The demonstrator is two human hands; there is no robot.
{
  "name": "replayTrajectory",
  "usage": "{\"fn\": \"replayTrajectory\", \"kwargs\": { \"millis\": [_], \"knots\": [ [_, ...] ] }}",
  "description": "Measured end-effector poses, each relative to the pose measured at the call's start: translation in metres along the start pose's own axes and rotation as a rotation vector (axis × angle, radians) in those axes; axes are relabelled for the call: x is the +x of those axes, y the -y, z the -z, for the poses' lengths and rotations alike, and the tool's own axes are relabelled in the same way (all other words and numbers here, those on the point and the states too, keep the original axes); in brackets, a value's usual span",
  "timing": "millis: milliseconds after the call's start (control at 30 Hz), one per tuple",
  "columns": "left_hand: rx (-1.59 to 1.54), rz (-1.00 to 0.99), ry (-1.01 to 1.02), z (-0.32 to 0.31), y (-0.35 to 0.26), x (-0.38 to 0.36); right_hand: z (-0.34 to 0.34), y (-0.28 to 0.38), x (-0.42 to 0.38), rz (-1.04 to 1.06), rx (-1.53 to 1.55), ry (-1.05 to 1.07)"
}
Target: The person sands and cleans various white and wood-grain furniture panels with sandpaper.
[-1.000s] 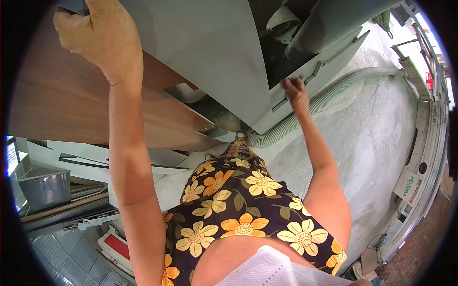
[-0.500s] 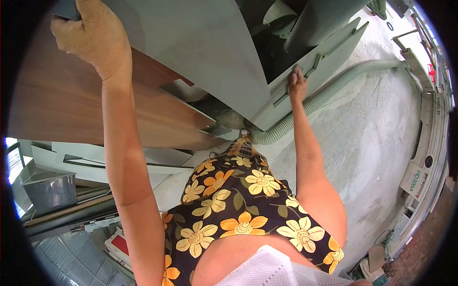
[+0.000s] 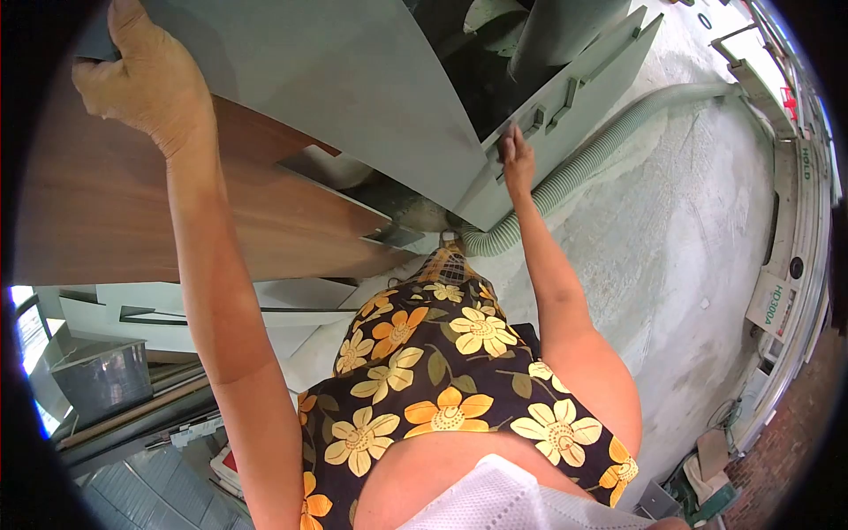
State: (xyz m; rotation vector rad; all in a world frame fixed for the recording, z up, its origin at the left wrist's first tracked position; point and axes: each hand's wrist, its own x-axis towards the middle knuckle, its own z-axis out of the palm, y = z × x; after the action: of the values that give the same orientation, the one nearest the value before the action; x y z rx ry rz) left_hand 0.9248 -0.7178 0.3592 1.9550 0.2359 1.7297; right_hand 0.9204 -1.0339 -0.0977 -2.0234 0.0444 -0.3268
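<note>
At the upper left, my left hand (image 3: 150, 84) is closed around the edge of a large grey panel (image 3: 327, 71), thumb on top. My right hand (image 3: 519, 161) is at a pale panel with slots (image 3: 579, 110), its fingers bunched together against the surface near one of the cut-outs. Whatever those fingers hold, if anything, is too small and dark to make out. The pale panel stands tilted beside the lower corner of the grey one. Brown wood-coloured panels (image 3: 177, 212) lean under my left forearm.
A ribbed grey hose (image 3: 565, 181) curves over the concrete floor (image 3: 645, 256) to my right. A thick grey pipe (image 3: 556, 35) rises behind the pale panel. Offcuts and a grey metal box (image 3: 104, 380) sit at the left, and a long machine rail (image 3: 782, 256) runs along the right.
My right hand has slid along the pale panel, left and slightly down toward its near end. My left hand keeps its hold on the grey panel. The view has shifted a little.
</note>
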Motion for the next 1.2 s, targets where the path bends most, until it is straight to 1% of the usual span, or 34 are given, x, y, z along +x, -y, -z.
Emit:
{"fn": "replayTrajectory", "kwargs": {
  "millis": [33, 67, 167, 267, 367, 400, 467, 500, 533, 600, 633, 733, 767, 833, 933, 1000, 1067, 1100, 1167, 1200],
  "knots": [
    [0.001, -0.004, -0.002, 0.0, 0.0, 0.0, 0.001, 0.016, -0.004, 0.127, -0.147, 0.006],
    [0.003, -0.006, -0.002, 0.0, 0.001, 0.0, 0.018, 0.03, -0.015, -0.268, -0.024, 0.316],
    [0.006, -0.017, 0.006, -0.001, 0.003, 0.0, 0.03, 0.038, -0.047, -0.289, -0.277, 0.273],
    [0.006, -0.024, 0.013, -0.004, 0.005, 0.0, 0.027, 0.051, -0.045, -0.115, -0.121, 0.044],
    [-0.006, -0.023, 0.011, -0.007, 0.004, -0.002, 0.02, 0.098, -0.025, -0.001, 0.004, -0.018],
    [-0.012, -0.024, 0.011, -0.009, 0.004, -0.003, 0.016, 0.104, -0.026, 0.026, 0.012, -0.014],
    [-0.049, -0.036, -0.012, -0.01, 0.003, -0.003, 0.007, 0.089, -0.041, 0.033, -0.054, -0.024],
    [-0.02, -0.031, 0.01, -0.01, 0.004, -0.002, 0.0, 0.079, -0.051, 0.042, -0.084, -0.026],
    [-0.01, -0.026, 0.02, -0.009, 0.003, -0.002, -0.002, 0.064, -0.064, -0.041, -0.108, -0.022],
    [0.013, -0.023, 0.046, -0.008, 0.004, -0.002, -0.004, 0.011, -0.078, -0.231, -0.213, 0.12],
    [0.019, -0.019, 0.06, -0.008, 0.004, -0.003, -0.002, -0.005, -0.081, -0.331, -0.268, 0.191],
    [0.026, -0.011, 0.09, -0.01, 0.004, -0.001, 0.004, -0.006, -0.065, -0.4, -0.206, 0.192],
    [0.036, 0.004, 0.111, -0.008, 0.004, 0.002, 0.003, -0.003, -0.063, -0.314, -0.155, 0.133],
    [0.021, 0.008, 0.116, -0.009, 0.002, -0.002, 0.006, 0.033, -0.055, -0.141, -0.053, 0.016],
    [-0.01, 0.008, 0.115, -0.01, -0.002, -0.006, -0.001, 0.007, -0.077, -0.18, -0.189, 0.082],
    [-0.01, -0.01, 0.096, -0.011, -0.002, -0.003, 0.002, -0.02, -0.088, -0.346, -0.168, 0.157],
    [-0.002, -0.025, 0.095, -0.011, -0.002, -0.003, 0.004, -0.026, -0.085, -0.529, -0.14, 0.199],
    [0.003, -0.029, 0.095, -0.012, 0.0, -0.005, 0.004, -0.019, -0.08, -0.445, -0.137, 0.089],
    [0.008, -0.037, 0.093, -0.014, 0.001, -0.005, 0.007, 0.02, -0.062, -0.273, -0.136, -0.142],
    [0.014, -0.041, 0.093, -0.014, 0.002, -0.004, 0.01, 0.048, -0.048, -0.177, -0.054, -0.194]
  ]
}}
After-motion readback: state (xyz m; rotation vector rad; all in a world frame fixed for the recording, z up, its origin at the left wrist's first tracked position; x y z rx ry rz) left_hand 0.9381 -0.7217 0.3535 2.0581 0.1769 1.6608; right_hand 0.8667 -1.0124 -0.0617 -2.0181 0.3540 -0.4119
